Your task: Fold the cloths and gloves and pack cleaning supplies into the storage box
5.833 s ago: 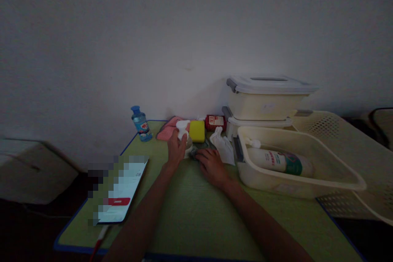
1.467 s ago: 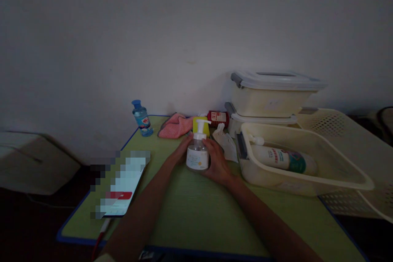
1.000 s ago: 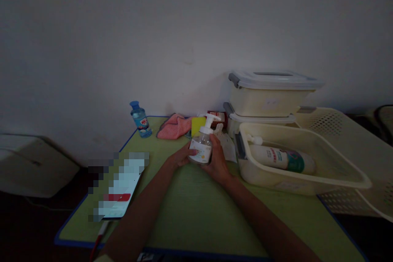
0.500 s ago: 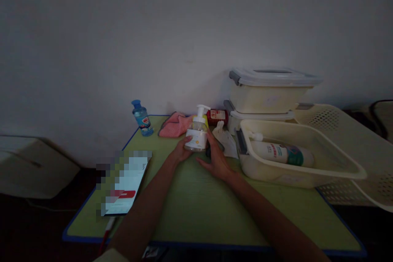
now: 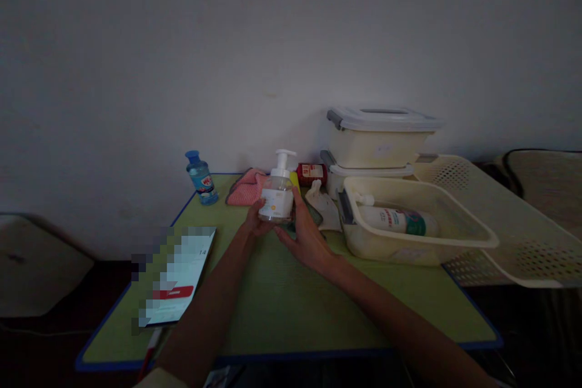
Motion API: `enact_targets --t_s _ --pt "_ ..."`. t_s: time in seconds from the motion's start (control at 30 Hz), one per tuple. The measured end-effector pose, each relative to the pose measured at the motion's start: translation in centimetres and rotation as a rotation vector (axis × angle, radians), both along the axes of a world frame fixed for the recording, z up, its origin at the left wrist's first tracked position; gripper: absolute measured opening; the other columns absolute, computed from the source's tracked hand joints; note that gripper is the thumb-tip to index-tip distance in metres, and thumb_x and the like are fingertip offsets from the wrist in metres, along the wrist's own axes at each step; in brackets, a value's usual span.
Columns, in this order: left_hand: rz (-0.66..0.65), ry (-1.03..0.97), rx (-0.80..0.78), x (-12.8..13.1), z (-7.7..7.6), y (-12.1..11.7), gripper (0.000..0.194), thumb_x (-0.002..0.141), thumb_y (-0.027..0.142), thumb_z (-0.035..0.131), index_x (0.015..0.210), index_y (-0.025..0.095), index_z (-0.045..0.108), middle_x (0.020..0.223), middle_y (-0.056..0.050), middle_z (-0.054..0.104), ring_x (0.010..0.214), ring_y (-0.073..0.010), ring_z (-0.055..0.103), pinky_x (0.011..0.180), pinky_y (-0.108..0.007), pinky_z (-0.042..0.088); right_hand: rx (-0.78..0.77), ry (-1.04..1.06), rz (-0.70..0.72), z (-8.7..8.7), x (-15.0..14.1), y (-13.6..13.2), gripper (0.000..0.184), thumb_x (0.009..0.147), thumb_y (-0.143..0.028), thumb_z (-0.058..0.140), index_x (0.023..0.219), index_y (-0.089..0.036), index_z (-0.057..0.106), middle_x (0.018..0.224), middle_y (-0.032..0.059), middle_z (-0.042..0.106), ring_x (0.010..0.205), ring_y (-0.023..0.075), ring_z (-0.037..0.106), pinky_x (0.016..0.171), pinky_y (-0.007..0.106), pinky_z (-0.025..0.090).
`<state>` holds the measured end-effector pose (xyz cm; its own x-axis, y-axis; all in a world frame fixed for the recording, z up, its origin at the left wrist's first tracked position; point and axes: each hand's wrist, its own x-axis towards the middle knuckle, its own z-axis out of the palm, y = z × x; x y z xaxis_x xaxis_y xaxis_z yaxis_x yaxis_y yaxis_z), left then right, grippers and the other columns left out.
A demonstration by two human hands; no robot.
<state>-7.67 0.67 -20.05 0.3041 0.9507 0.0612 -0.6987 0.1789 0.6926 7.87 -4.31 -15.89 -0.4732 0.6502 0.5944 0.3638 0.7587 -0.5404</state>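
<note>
A clear pump bottle (image 5: 275, 203) with a white pump head and a white label is held upright between my hands over the table. My left hand (image 5: 257, 220) grips its left side, with the thumb on the label's edge. On the other side, my right hand (image 5: 307, 235) presses its fingers against the bottle, while the thumb reaches out below. Behind the bottle lie a pink cloth (image 5: 246, 188) and a red bottle (image 5: 311, 174) on its side. A crumpled white cloth or bag (image 5: 324, 203) is just beyond my right hand.
A blue bottle (image 5: 203, 180) stands at the table's back left. A phone (image 5: 184, 276) with a cable lies near my left forearm. To the right are an open bin (image 5: 422, 247) holding a white spray bottle (image 5: 386, 219), stacked lidded boxes (image 5: 382, 144) and a white basket (image 5: 513, 224).
The pump bottle has come a little closer and looks larger, with both hands still on it. The whole scene has shifted slightly left as my head moved.
</note>
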Motion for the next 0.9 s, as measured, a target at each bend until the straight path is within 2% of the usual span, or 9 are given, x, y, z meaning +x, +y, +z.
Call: enact_targets --t_s 0.13,0.37,0.53,0.67,0.8,0.9 --pt "0.037 -0.022 0.034 0.1 1.3 -0.2 0.058 0.072 0.047 0.058 0.119 0.015 0.048 0.092 -0.008 0.069 0.087 -0.0235 0.065 0.078 -0.033 0.049 0.003 -0.052 0.01 2.4 0.7 -0.7 0.083 0.081 -0.026 0.054 0.142 -0.018 -0.003 0.146 0.017 0.019 0.135 0.0267 0.019 0.107 0.048 0.026" --pt "0.068 -0.045 0.087 1.6 4.4 -0.6 0.058 0.072 0.046 0.061 0.12 0.016 0.048 0.104 -0.009 0.066 0.101 -0.0257 0.061 0.089 -0.039 0.045 -0.031 -0.03 0.033 6.1 3.2 -1.0 0.072 0.082 -0.026 0.051 0.14 -0.017 0.009 0.141 0.0165 0.03 0.131 0.0256 0.029 0.107 0.05 0.025" --pt "0.019 -0.017 0.123 4.8 7.6 -1.1 0.056 0.076 0.05 0.058 0.118 0.014 0.05 0.112 -0.012 0.063 0.111 -0.0271 0.054 0.096 -0.04 0.04 -0.064 -0.032 0.034 7.9 5.6 -0.8 0.076 0.081 -0.032 0.053 0.141 -0.019 0.007 0.14 0.0159 0.03 0.128 0.0262 0.035 0.104 0.048 0.031" --pt "0.047 0.036 0.223 8.0 9.9 -1.7 0.06 0.074 0.052 0.061 0.119 0.016 0.047 0.116 -0.011 0.061 0.115 -0.0269 0.051 0.097 -0.039 0.04 -0.016 -0.03 -0.025 9.1 7.6 -0.9 0.085 0.078 -0.038 0.058 0.141 -0.018 0.004 0.144 0.016 0.024 0.129 0.0281 0.032 0.105 0.049 0.03" --pt "0.043 0.098 0.36 10.6 10.8 -2.0 0.072 0.064 0.052 0.07 0.122 0.019 0.042 0.118 -0.01 0.058 0.116 -0.0273 0.05 0.096 -0.038 0.04 0.056 -0.047 -0.118 10.0 9.9 -1.1 0.094 0.075 -0.041 0.062 0.142 -0.019 0.001 0.144 0.0154 0.024 0.129 0.0305 0.031 0.104 0.049 0.03" --pt "-0.018 0.153 0.348 12.0 10.8 -2.0 0.07 0.065 0.048 0.071 0.123 0.023 0.04 0.12 -0.006 0.056 0.119 -0.024 0.047 0.097 -0.033 0.038 0.051 -0.052 -0.172 10.4 11.6 -1.2 0.097 0.071 -0.042 0.065 0.142 -0.019 0.003 0.14 0.016 0.032 0.123 0.0317 0.039 0.1 0.05 0.036"
